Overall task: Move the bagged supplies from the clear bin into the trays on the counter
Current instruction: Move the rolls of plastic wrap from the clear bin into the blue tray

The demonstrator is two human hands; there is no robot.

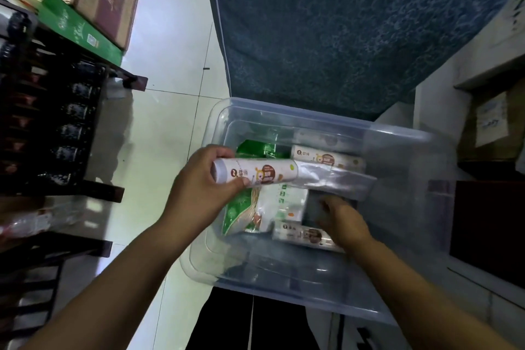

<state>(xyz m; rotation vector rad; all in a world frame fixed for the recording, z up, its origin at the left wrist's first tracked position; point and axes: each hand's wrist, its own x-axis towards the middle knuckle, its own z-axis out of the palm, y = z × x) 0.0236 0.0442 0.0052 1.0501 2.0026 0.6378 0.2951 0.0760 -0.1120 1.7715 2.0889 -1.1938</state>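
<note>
Gripping a white bagged roll (255, 173) around its left end, my left hand (204, 179) holds it level just above the clear bin (397, 150), its loose plastic tail trailing right. My right hand (341, 221) is down inside the bin, touching another white pack (301, 236) near the front wall, but I cannot tell whether it has closed on it. A green-and-white bag (255, 213) lies between my hands, with more packs behind.

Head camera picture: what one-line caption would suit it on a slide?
Left hand lifts a rolled white packet over the clear bin while the right hand reaches among the remaining packets.
</note>
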